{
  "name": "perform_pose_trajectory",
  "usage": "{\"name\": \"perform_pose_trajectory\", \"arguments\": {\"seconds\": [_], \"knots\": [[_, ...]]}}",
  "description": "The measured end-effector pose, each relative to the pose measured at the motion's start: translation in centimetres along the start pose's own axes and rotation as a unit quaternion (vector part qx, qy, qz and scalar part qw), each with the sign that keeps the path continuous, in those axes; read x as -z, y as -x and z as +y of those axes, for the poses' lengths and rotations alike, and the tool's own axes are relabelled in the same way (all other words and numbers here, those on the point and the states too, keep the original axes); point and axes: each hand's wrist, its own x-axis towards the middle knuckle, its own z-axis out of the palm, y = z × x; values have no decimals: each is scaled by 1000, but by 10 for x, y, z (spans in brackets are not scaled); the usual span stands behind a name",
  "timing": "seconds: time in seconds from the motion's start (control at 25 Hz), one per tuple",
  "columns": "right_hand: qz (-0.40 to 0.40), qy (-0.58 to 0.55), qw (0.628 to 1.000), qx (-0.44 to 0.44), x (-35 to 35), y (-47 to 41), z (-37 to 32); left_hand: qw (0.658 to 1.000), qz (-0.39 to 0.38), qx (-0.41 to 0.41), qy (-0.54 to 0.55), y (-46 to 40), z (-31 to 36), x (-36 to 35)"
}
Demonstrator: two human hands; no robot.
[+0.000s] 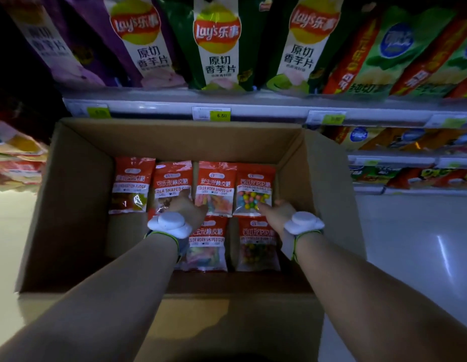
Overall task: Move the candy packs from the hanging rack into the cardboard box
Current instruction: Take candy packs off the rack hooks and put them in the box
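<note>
An open cardboard box (78,205) sits on the shop floor below a shelf of three Lay's chip bags (216,43). Six red candy packs lie flat inside it. The far row has four: a fudge pack (131,184), a cola gum pack (172,181), a colour worm gum pack (216,184) and a watermelon bubble gum pack (254,188). The near row has two: a second worm gum pack (207,244) and a second bubble gum pack (257,244). Both arms reach in, each wearing one white wrist device (169,223). The left hand (186,205) rests over the cola and worm packs; the right hand (275,210) touches the bubble gum pack. Whether either hand's fingers are spread or curled cannot be told.
</note>
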Motion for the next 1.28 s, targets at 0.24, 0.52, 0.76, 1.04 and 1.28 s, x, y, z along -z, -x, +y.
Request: {"name": "perform_pose_trajectory", "arguments": {"seconds": [0.24, 0.52, 0.76, 1.04, 1.28], "knots": [[22, 11, 1000, -7, -27, -67, 4, 998, -61, 1, 1, -45, 12, -37], [11, 37, 995, -88, -36, -117, 28, 988, -96, 94, 76, -65, -11, -60], [-21, -35, 993, -115, -27, -125, 34, 994, -57, 81, 55, -75, -44, -62], [39, -180, 981, -67, -34, -92, 29, 987, -95, 61, 112, -63, -40, -34], [-135, -323, 937, -9, -79, -56, -11, 961, -105, 75, 244, -53, -34, -15]]}}
